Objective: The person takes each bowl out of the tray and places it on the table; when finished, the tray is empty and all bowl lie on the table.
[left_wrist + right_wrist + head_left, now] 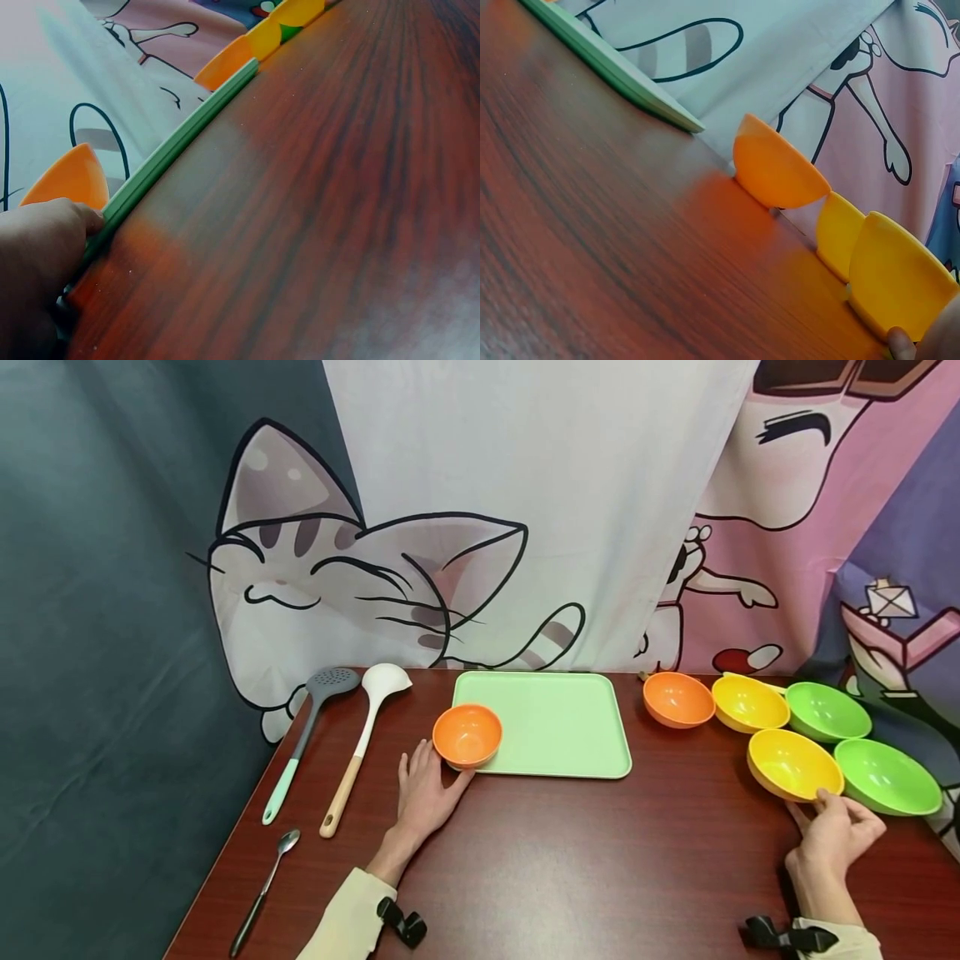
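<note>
An orange bowl (pixel 467 737) stands on the left front corner of a pale green tray (pixel 558 718). My left hand (pixel 429 789) lies at that corner, fingers stretched along the bowl's left side. In the left wrist view its thumb (pixel 90 219) touches the tray's front edge, close before the bowl. On the right, my right hand (pixel 832 835) holds the nearer yellow bowl (pixel 793 764) at its front, index finger at the rim and thumb lower down. A fingertip (pixel 901 343) shows by that bowl's base in the right wrist view.
Behind the held bowl stand another orange bowl (pixel 678 700), a second yellow bowl (pixel 750 703) and two green bowls (pixel 828 712). At left lie a grey slotted turner (pixel 315 718), a white ladle (pixel 372 710) and a small long-handled spoon (pixel 270 881). A printed curtain (pixel 540 468) hangs behind the table.
</note>
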The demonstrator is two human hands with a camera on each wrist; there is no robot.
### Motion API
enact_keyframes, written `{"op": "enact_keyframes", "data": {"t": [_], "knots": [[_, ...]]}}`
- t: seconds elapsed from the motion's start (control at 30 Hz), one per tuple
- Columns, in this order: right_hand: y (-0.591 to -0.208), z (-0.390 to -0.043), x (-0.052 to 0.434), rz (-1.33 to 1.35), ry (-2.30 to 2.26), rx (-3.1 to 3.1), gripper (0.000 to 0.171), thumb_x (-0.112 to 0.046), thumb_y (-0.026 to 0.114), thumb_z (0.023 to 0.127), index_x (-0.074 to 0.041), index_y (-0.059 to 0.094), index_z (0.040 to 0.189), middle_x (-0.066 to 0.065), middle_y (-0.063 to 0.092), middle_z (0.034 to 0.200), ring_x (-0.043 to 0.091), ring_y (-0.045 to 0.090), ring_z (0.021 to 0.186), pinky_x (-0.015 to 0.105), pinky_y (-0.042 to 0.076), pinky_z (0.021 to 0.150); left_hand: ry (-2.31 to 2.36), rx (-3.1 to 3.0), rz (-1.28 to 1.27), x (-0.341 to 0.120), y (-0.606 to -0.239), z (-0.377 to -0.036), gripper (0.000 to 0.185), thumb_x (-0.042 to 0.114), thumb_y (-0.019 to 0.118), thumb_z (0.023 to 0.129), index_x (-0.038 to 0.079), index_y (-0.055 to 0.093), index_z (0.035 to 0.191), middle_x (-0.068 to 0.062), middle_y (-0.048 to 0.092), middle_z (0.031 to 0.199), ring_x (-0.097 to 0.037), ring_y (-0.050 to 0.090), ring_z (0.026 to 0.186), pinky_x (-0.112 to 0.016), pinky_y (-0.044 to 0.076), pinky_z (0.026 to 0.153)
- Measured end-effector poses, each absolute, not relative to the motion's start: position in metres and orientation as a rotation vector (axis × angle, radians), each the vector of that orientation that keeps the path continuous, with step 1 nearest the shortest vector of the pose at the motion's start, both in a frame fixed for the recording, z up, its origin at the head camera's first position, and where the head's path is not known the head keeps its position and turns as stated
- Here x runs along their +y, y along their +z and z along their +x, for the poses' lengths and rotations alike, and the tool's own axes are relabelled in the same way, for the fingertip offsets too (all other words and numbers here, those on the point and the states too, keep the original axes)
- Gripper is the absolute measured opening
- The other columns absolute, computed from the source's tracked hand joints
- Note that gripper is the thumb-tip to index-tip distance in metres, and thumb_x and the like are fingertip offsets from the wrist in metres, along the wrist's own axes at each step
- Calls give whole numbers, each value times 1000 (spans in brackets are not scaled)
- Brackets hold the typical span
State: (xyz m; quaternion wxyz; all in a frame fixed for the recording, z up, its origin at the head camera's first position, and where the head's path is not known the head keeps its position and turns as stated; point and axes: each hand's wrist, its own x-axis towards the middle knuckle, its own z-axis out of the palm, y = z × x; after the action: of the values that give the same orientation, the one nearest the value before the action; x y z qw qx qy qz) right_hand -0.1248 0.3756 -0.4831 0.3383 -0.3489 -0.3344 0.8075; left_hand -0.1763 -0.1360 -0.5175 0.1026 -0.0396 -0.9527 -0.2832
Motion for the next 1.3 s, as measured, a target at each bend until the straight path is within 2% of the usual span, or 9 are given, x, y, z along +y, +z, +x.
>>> {"op": "enact_keyframes", "data": {"t": [0.17,0.57,0.7,0.83,1.07,1.3], "knots": [[-482,-122,375,-908,2089,-879,27,-1,60,94,-17,40,102,0,43,104,11,57,81,25,58,54,-834,-2802,-126,-135,-517,-176,85,60,62,90,3,41,150,-19,45,150,-36,33,146,-65,13,119],[-486,-111,359,-828,2023,-992,21,2,59,93,-11,43,100,2,51,87,9,58,67,20,52,48,-825,-2826,-101,-137,-520,-177,85,61,59,92,3,39,151,-19,44,152,-34,31,148,-62,11,120],[-488,-107,351,-795,1998,-1032,17,4,61,91,-8,49,94,1,56,83,8,59,62,19,52,47,-823,-2827,-99,-137,-519,-177,85,61,59,91,2,40,150,-18,44,152,-34,31,148,-62,11,120],[-490,-102,346,-752,2002,-1011,14,5,63,90,-4,54,85,2,62,72,8,61,59,20,51,46,-825,-2833,-104,-137,-519,-177,85,60,60,92,2,39,150,-19,43,152,-34,31,148,-62,11,120],[-490,-99,338,-635,2056,-991,10,6,62,91,1,57,84,7,66,63,13,65,50,23,52,42,-822,-2834,-106,-137,-519,-178,85,61,60,91,3,40,150,-18,43,152,-33,31,148,-62,11,120],[-491,-99,327,-434,2077,-1125,13,4,57,95,3,58,82,9,66,63,16,67,54,25,55,48,-831,-2843,-105,-137,-520,-178,86,61,59,92,3,39,151,-18,43,152,-33,30,148,-62,10,120]]}}
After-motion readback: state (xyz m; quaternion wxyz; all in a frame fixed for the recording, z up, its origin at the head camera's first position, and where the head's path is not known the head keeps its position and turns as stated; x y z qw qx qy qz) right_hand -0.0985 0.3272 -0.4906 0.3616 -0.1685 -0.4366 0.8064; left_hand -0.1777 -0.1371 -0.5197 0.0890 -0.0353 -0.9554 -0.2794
